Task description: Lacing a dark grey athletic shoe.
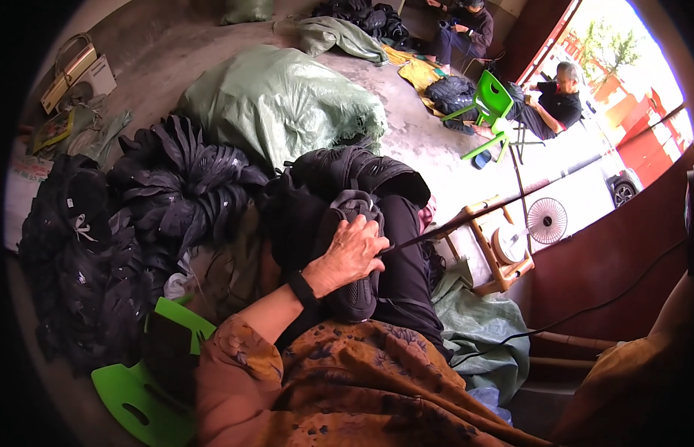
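Note:
My left hand (348, 257), with a dark band on its wrist, is closed over a black mesh shoe upper (354, 299) lying on my dark-trousered lap. A dark taut strand (474, 214) runs from near my left fingertips up to the right edge of the view. My right arm (671, 320) shows at the right rim, and its hand is outside the picture. Just beyond my left hand, more black shoe uppers (362, 170) lie across my knees.
Black shoe uppers are heaped (179, 182) at left, by a pale green woven sack (276, 100). A green chair (149, 380) stands near left. At right are a wooden stool (490, 249), a fan (547, 221) and a cable (585, 309). Two people sit farther back.

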`<state>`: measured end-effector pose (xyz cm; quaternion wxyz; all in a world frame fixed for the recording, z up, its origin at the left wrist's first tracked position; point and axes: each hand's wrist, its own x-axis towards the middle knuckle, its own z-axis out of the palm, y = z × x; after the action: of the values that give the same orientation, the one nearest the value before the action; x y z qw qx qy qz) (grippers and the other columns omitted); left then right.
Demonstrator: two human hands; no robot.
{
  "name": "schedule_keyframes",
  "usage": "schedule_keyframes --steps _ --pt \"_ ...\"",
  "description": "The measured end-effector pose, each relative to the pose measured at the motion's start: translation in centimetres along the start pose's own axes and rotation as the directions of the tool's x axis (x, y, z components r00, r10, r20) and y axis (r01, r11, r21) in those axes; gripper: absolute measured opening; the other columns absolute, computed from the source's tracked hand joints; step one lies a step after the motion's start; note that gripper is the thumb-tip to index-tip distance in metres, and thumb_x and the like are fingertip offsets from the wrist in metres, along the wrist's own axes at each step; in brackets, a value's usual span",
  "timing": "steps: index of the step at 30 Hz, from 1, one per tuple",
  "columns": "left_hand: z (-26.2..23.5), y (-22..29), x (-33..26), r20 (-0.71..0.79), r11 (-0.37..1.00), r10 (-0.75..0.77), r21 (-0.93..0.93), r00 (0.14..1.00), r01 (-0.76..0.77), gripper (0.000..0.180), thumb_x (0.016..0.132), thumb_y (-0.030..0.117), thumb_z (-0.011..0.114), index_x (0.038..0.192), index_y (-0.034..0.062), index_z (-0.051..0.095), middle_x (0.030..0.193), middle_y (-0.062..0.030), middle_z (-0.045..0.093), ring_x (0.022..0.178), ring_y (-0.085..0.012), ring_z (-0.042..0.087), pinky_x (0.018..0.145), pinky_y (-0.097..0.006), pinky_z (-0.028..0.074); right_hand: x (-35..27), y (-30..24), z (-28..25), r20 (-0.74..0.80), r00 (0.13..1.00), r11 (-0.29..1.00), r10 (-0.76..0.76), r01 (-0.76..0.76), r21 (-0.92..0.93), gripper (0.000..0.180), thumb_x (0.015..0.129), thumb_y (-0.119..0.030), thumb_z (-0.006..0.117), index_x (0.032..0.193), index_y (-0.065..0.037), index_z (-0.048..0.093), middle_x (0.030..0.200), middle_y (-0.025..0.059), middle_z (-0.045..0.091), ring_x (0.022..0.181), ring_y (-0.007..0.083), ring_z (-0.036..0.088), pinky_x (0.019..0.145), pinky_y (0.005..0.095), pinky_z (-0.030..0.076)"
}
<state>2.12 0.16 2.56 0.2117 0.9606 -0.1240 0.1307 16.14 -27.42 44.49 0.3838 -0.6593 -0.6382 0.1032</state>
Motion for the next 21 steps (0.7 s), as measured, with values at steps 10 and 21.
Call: schedule_keyframes --steps 10,21 --pt "-1.7 -2.4 0.0 0.233 0.357 -0.308 -0.871 0.923 0.338 0.015 0.091 0.02 0.066 0.091 0.0056 0.068 0.069 -0.0022 0.062 0.058 -0.0117 0.055 0.061 -0.024 0.044 -2.7 8.6 10.7 0.153 0.986 0.983 0.072 -0.044 -0.178 0.018 0.093 -0.013 0.058 0.106 -0.001 0.063 0.09 0.0054 0.064 0.08 0.014 0.061 0.072 0.0267 0.049" --pt "-7.9 2.4 0.8 0.072 0.225 0.112 -0.973 0.991 0.045 0.04 0.094 0.007 0.061 0.134 0.0022 0.054 0.103 -0.0026 0.066 0.098 -0.0095 0.06 0.088 -0.026 0.049 -5.8 17.8 37.6 -0.109 0.949 0.946 0.296 -0.307 -0.105 0.035 0.088 -0.011 0.065 0.118 0.005 0.055 0.102 0.0234 0.061 0.093 0.0375 0.062 0.078 0.0416 0.051"
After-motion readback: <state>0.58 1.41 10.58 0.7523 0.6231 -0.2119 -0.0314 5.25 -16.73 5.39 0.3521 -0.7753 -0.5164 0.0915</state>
